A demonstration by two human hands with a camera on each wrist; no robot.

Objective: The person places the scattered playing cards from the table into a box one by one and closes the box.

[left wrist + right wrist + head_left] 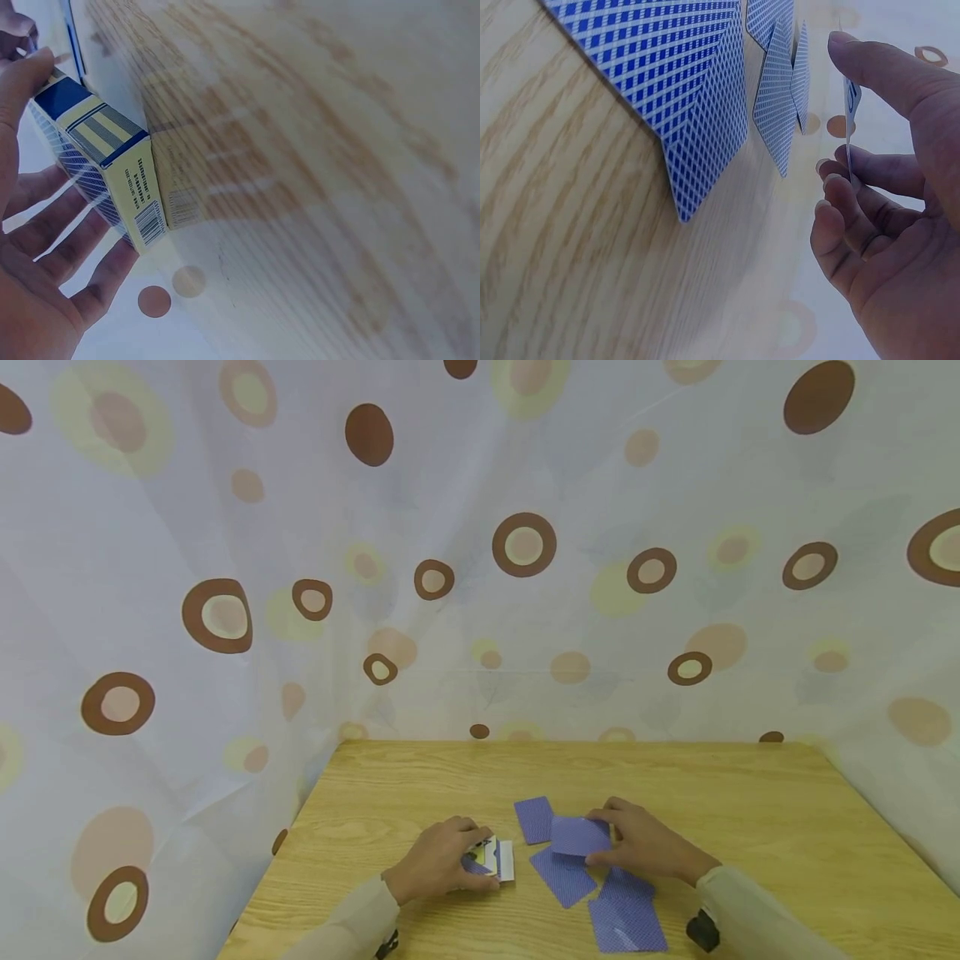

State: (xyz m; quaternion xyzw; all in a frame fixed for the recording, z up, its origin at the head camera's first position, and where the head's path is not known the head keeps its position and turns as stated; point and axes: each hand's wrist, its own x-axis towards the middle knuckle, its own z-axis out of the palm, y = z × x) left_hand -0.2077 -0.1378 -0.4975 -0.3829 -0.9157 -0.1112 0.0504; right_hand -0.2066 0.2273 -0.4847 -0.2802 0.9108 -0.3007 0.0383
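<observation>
My left hand (pixel 442 862) grips a small playing-card box (pixel 97 146) that rests on the table, thumb on one side and fingers along the other. The box's white flap (pixel 507 861) stands out at its right end in the head view, and a barcode marks the opposite end in the left wrist view. To the right, my right hand (pixel 647 845) pinches a single playing card (pixel 577 837) between thumb and fingertips. That card is seen nearly edge-on (pixel 850 124) in the right wrist view. Several blue-patterned playing cards (pixel 564 878) lie face down below and around it.
The wooden table (pixel 390 777) reaches back to a white sheet (pixel 450 510) with brown and beige circles, which also hangs at both sides. One face-down card (pixel 531 820) lies farthest back, and overlapping ones (pixel 628 927) lie nearest the front.
</observation>
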